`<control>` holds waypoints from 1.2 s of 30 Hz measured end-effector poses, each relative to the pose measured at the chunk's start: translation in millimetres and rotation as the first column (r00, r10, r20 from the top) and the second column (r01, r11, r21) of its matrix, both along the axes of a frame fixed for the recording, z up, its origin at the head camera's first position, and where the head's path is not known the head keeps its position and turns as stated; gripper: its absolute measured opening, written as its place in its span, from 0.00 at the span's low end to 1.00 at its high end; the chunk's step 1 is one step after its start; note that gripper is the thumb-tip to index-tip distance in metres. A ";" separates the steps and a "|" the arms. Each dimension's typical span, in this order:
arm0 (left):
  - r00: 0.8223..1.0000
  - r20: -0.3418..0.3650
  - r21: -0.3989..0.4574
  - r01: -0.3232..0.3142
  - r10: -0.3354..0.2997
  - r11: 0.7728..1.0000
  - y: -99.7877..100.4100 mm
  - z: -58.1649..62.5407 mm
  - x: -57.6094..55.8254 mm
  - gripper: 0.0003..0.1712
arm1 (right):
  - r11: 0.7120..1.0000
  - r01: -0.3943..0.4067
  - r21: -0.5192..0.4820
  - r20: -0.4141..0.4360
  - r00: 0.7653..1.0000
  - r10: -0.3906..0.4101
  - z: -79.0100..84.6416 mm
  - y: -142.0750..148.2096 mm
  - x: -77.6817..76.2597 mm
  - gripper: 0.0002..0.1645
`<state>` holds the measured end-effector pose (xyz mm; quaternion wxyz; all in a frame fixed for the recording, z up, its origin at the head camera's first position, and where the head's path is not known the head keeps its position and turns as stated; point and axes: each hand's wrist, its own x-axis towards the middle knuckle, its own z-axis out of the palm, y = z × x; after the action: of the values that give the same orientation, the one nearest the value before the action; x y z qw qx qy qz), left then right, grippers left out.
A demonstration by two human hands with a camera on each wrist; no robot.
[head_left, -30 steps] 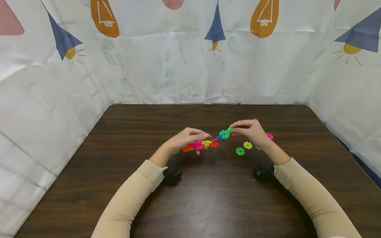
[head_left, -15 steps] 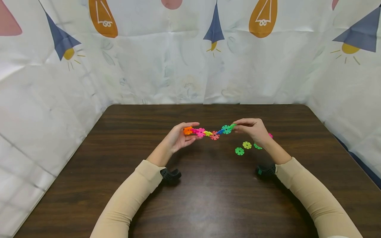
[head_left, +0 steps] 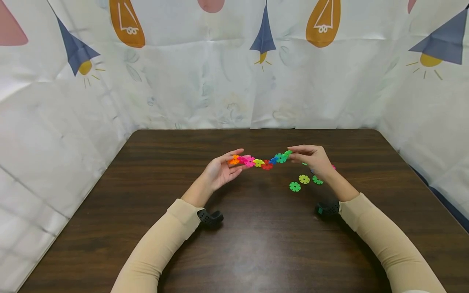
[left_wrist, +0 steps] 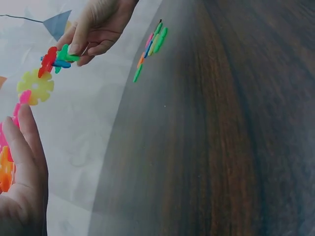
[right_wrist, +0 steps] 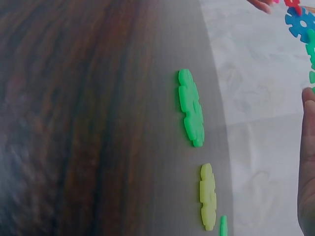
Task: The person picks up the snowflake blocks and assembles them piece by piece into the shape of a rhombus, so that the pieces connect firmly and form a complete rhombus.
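Note:
A chain of interlocking plastic flower discs point(head_left: 267, 164) hangs between both hands above the table, in orange, pink, yellow, red, blue and green. At the orange end, my left hand point(head_left: 220, 173) has its palm turned up and its fingers mostly straight, and the chain lies against them. Thumb and fingertips of my right hand point(head_left: 314, 160) pinch the green end disc point(head_left: 288, 153). The left wrist view shows the yellow disc point(left_wrist: 35, 87) mid-chain and the orange disc point(left_wrist: 6, 169) partly behind the left fingers. In the right wrist view, only part of the right hand shows.
Loose discs lie on the dark wooden table point(head_left: 234, 252) below the right hand: a green disc point(head_left: 294, 186), a yellow disc point(head_left: 304, 179), another green disc point(head_left: 317, 180) and others partly hidden by that hand. A printed white curtain point(head_left: 220, 89) stands behind the table.
My left hand has turned from palm down to palm up and risen, lifting the orange end. The chain is now nearly level. My right hand keeps its pinch and has shifted slightly.

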<state>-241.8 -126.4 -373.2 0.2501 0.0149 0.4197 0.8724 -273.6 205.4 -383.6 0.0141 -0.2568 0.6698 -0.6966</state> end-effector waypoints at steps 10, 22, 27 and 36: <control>0.999 0.002 0.060 -0.046 0.046 0.997 2.7 0.2 1.6 0.30 | 1.000 0.011 -0.028 0.004 1.000 -0.011 -2.0 2.7 -1.7 0.14; 0.992 0.029 -0.034 -0.121 0.122 0.992 11.1 -2.6 1.8 0.30 | 1.000 0.009 0.015 0.006 1.000 -0.009 -2.4 10.7 -2.7 0.15; 0.985 0.050 -0.056 -0.163 0.166 0.985 13.4 -2.5 2.7 0.30 | 0.994 0.027 0.102 0.021 0.999 -0.030 2.4 17.6 -5.1 0.17; 0.969 0.055 -0.102 -0.235 0.242 0.966 10.5 -2.0 3.6 0.29 | 0.907 0.161 0.388 0.024 0.983 -0.184 5.0 44.4 -18.2 0.25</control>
<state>-238.2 -115.9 -375.2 0.1577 -0.0772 0.4508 0.8752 -291.7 249.8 -378.6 0.0229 -0.1677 0.8127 -0.5575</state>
